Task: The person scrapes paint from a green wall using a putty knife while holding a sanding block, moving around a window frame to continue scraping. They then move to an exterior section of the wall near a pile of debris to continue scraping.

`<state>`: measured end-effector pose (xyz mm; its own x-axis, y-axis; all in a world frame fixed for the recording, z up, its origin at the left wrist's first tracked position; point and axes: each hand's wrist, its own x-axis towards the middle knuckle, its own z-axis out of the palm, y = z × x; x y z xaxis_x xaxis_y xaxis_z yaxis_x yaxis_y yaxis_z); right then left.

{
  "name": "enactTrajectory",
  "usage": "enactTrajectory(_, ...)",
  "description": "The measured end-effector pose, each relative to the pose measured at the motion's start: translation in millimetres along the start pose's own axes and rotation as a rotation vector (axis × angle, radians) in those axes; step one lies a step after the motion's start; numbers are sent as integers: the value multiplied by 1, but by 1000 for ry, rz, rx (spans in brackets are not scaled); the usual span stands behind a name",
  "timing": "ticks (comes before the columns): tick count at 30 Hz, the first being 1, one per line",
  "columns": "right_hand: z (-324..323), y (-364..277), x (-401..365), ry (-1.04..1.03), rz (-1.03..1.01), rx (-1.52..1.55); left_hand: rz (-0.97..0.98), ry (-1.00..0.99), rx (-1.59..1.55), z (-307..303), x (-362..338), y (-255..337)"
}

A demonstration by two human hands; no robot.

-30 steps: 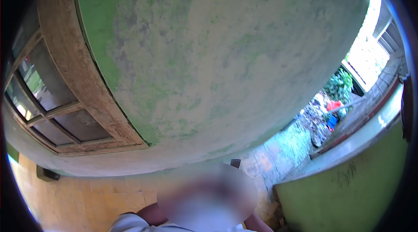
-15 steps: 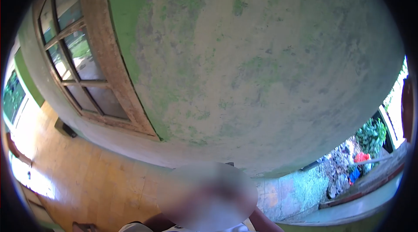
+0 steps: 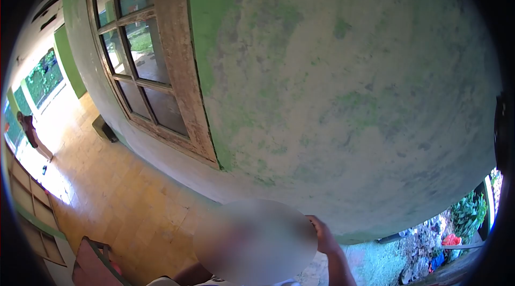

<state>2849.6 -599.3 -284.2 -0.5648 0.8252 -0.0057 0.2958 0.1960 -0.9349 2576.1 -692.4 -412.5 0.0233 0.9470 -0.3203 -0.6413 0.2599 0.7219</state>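
My right hand (image 3: pixel 323 236) is raised at the lower middle, close to the wall, its bent fingers at the edge of a round blurred patch. What those fingers close on, if anything, is lost in the blur. Of my left side only the forearm (image 3: pixel 193 274) shows; the blur hides the left hand itself. In front of me stands a wall (image 3: pixel 322 98) with worn, patchy green and grey paint. A brown wooden window frame (image 3: pixel 179 71) with several glass panes is set in it to the left.
Yellowish floor tiles (image 3: pixel 134 189) run along the wall. A person (image 3: pixel 35 136) stands far left near the bright opening. A dark box-like object (image 3: pixel 104 129) sits at the wall's foot. Reddish-brown furniture (image 3: pixel 94 264) is at lower left. Rubbish (image 3: pixel 424 248) and green leaves (image 3: pixel 468 213) lie right.
The view has swung left, so the window sits further right and a person has come into sight. My right hand has come out from behind the blur, rising to the right.
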Motion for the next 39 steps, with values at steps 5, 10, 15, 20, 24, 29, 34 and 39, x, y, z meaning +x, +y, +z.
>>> enactTrajectory(5, -27, -87, 28, 350, -256, 322, -26, -323, -18, -18, 29, 57)
enactTrajectory(10, -5, -180, 104, 643, -835, 674, 20, -294, 3, -35, 54, 112)
enactTrajectory(15, 7, -249, 145, 369, -1096, 648, 58, -263, -16, -62, 76, 160)
enactTrajectory(20, 20, -285, 176, 414, -1410, 416, 36, -180, 24, -90, 72, 206)
enactTrajectory(24, 26, -309, 192, 428, -1547, 426, -25, -77, 29, -113, 66, 218)
enactTrajectory(29, 33, -341, 211, 383, -1622, 406, -130, -83, -60, -160, 80, 196)
enactTrajectory(34, 30, -362, 223, 230, -1664, 354, -202, -12, -92, -152, 80, 196)
enactTrajectory(39, 26, -376, 230, 217, -1750, 301, -156, -21, -39, -147, 75, 208)
